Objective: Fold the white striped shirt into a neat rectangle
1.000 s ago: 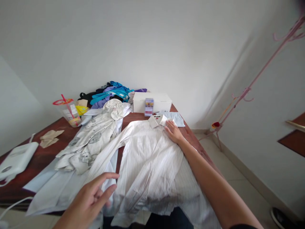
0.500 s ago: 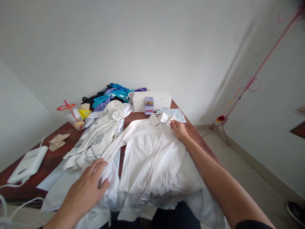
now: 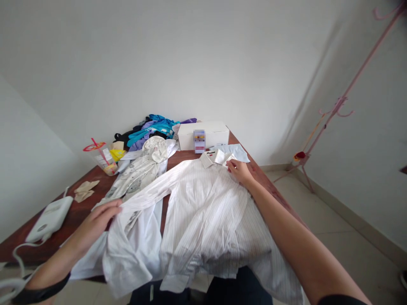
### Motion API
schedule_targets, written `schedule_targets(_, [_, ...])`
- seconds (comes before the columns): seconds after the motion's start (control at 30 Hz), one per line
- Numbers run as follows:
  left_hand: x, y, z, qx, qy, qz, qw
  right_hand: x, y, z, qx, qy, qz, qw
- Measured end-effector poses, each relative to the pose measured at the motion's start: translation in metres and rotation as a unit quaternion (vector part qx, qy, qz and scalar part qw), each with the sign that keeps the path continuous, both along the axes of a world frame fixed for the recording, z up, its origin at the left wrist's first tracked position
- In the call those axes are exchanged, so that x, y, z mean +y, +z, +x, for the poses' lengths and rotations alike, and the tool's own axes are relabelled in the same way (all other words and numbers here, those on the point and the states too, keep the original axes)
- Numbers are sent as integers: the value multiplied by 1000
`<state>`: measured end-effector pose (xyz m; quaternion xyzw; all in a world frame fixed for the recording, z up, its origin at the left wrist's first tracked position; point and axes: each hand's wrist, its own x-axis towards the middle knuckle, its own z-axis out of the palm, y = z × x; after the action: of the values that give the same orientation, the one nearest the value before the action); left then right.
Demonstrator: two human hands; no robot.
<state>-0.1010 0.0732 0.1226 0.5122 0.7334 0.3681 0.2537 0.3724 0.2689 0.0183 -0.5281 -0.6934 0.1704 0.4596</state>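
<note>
A white pinstriped shirt (image 3: 203,212) lies spread on the dark wooden table (image 3: 79,212), collar toward the far end. My left hand (image 3: 97,218) grips the shirt's left sleeve and holds it stretched out to the left. My right hand (image 3: 240,171) rests on the shirt's right shoulder beside the collar (image 3: 211,157), fingers closed on the fabric there.
A printed cream garment (image 3: 140,173) and a pale blue cloth lie to the left. At the back stand a pile of coloured clothes (image 3: 149,127), a white box (image 3: 203,134) and a plastic cup (image 3: 103,159). A white device (image 3: 49,218) sits at far left; a pink coat stand (image 3: 337,106) is right.
My left hand came down on the sleeve, took hold of it and pulled it out to the left. The right hand shifted slightly toward the collar and closed on the fabric.
</note>
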Motion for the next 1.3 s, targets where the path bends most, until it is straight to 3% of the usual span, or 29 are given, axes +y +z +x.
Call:
schedule_targets(0.07, [4, 15, 17, -163, 36, -7, 986, -1, 2, 0, 2, 4, -5, 1000])
schedule_targets(0.13, [5, 31, 41, -283, 3, -32, 958, -2, 3, 0, 6, 7, -8, 1000])
schedule_targets(0.27, [11, 51, 97, -408, -83, -58, 907, -2, 4, -1, 18, 14, -15, 1000])
schedule_targets(0.37, [22, 52, 138, -473, -175, -68, 861, -4, 8, -2, 35, 26, -26, 999])
schedule_targets(0.47, [35, 48, 176, -558, -211, -79, 798, -8, 17, -4, 56, 49, -42, 996])
schedule_targets(0.53, [43, 44, 199, -607, -218, -91, 759, -14, 25, -5, 107, 101, -86, 985])
schedule_targets(0.6, [51, 38, 218, -626, -222, -96, 742, -21, 30, -7, 185, 186, -173, 949])
schedule_targets(0.7, [62, 24, 234, -613, -220, -89, 753, -31, 32, -11, 271, 297, -302, 865])
schedule_targets(0.8, [75, 4, 233, -553, -274, -98, 781, -36, 30, -15, 265, 346, -369, 821])
schedule_targets(0.9, [93, -20, 215, -422, -363, -61, 829, -36, 29, -17, 259, 343, -389, 815])
schedule_targets(0.97, [106, -35, 196, -299, -404, 16, 864, -36, 29, -18, 283, 326, -387, 815])
schedule_targets(1.03, [117, -47, 178, -169, -435, 98, 879, -34, 29, -19, 298, 312, -383, 817])
schedule_targets(1.1, [123, -55, 164, -91, -465, 123, 872, -33, 26, -20, 300, 302, -378, 822])
schedule_targets(1.17, [121, -58, 159, -78, -504, 98, 855, -31, 23, -21, 301, 293, -376, 826])
schedule_targets(1.3, [100, -57, 168, -6, -570, 144, 809, -29, 16, -22, 308, 272, -381, 828])
